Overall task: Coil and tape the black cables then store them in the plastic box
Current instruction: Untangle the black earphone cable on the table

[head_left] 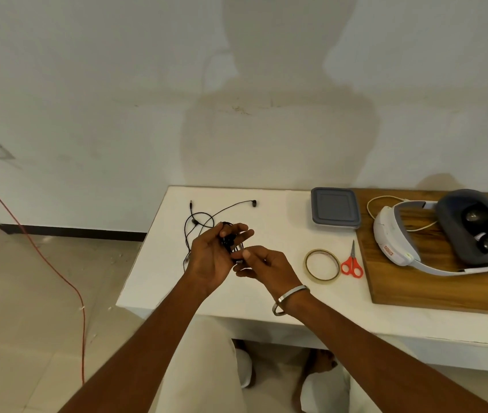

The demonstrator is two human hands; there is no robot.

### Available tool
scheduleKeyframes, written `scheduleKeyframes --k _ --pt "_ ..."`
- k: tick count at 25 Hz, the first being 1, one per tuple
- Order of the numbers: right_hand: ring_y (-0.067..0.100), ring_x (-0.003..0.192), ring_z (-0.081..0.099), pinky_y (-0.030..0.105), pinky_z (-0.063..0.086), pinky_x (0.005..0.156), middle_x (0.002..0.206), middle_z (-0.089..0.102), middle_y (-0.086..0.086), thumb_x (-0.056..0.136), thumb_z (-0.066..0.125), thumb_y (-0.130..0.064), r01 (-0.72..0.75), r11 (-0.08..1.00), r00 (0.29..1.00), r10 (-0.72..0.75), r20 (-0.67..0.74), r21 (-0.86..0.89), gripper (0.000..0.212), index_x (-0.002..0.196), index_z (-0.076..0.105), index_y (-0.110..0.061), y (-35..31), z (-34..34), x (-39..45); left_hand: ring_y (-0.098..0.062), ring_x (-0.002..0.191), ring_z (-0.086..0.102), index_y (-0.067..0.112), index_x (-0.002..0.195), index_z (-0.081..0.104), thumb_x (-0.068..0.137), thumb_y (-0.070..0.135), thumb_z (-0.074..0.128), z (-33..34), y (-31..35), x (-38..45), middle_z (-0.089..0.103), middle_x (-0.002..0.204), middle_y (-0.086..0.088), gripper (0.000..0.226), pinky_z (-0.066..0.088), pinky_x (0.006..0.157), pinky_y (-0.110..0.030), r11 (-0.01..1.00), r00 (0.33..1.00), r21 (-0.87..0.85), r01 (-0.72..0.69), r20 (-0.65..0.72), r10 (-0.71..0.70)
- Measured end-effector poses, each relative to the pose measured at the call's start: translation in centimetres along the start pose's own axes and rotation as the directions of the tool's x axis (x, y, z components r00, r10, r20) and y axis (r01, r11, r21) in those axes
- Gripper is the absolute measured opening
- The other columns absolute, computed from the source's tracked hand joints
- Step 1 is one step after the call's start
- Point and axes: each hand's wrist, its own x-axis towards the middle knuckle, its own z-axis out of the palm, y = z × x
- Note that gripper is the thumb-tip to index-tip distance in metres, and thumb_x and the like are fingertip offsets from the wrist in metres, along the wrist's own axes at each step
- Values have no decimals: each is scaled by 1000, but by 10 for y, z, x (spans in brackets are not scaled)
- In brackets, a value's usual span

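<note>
1. Thin black earphone cable [204,217]: light, limp, tangle-prone; loose tail on the white counter [153,278].
2. Left hand [213,257]: fingers curled round the bunched coil; best gripped across the loops.
3. Right hand [263,263]: pinches a strand.
4. Clear tape roll [322,266].
5. Grey-lidded plastic box [335,208], closed.

Tape roll [322,266] left of scissors [352,262] — box [335,208] behind, perhaps lidded.
</note>
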Motion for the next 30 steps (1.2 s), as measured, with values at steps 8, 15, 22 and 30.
scheduleKeyframes --k 8,15,22,30 --pt "18 81 59 25 51 71 104 53 0 79 72 -32 -288 954 911 300 -282 85 40 110 49 -20 11 12 3 -29 73 59 15 59 37 93 23 35 4 -13 5 49 65 -9 35 44 87 -38 981 995 -171 -92 -54 84" --pt "23 95 68 28 57 74 103 70 16 90 60 -17 -140 947 971 188 -147 288 17 102 66 -8 18 5 10 -21 58 45 14 64 36 94 21 36 1 -24 20 36 59 -5 32 48 91 -40 983 996 -161 -87 -49 80" --pt "21 76 69 28 58 67 86 70 10 90 59 -15 -90 964 854 205 -479 252 8 87 66 -12 29 -4 27 -19 78 59 15 68 45 102 25 32 10 -43 50 56 66 -1 37 46 85 -37 982 992 183 -39 -110 60" --pt "16 61 65 20 55 59 82 68 9 93 53 -9 -135 983 811 181 -557 123 10 97 61 -4 31 -55 63 -3 78 53 15 99 61 103 19 31 25 -70 97 61 92 3 31 40 66 -23 727 943 683 71 -283 174"
